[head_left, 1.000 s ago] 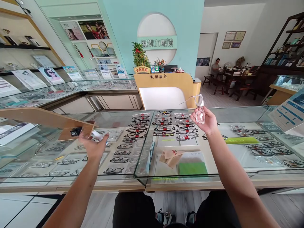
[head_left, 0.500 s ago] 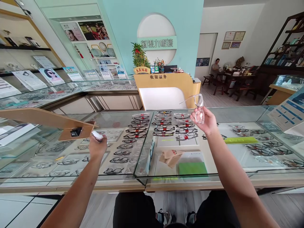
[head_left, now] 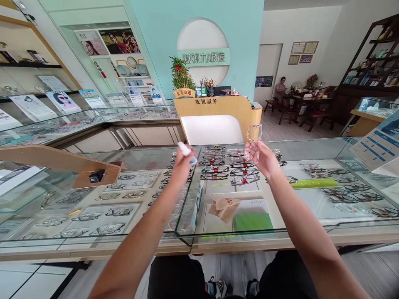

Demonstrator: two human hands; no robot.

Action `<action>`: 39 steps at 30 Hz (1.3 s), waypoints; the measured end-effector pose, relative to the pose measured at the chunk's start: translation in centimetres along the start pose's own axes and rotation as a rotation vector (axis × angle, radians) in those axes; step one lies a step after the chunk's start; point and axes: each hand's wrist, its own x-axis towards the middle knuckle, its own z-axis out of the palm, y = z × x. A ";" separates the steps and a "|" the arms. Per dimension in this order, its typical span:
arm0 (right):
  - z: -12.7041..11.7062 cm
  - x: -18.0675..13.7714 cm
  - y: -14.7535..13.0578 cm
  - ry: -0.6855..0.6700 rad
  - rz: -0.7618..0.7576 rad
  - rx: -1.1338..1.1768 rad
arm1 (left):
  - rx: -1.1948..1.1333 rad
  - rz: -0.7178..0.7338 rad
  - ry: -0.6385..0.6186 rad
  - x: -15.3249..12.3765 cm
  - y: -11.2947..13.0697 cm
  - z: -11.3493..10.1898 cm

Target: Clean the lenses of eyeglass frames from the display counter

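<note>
My left hand (head_left: 183,161) is closed around a small white spray bottle (head_left: 186,150), tilted, with a bluish patch near its lower end. Off to the right, my right hand (head_left: 264,160) grips a pair of clear-framed glasses (head_left: 254,133) by one lens side, held up on edge above the glass counter. Fingers partly cover the lower lens. Beneath the hands, a beige cleaning cloth (head_left: 223,208) lies on the counter beside a green pad (head_left: 253,222).
Rows of spectacles (head_left: 215,169) fill the glass display case (head_left: 182,232). A wooden stand (head_left: 93,166) juts in from the left. At right stands a printed card (head_left: 377,143). Behind are a wooden reception desk (head_left: 215,109) and a seated person (head_left: 280,88).
My left hand has moved right with the spray bottle, from beside the wooden stand towards the glasses. My right hand has shifted slightly left and turned the glasses.
</note>
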 end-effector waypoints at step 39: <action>5.4 -2.9 4.9 -0.125 0.152 -0.376 | -0.434 -0.420 -0.447 -1.9 -1.1 5.3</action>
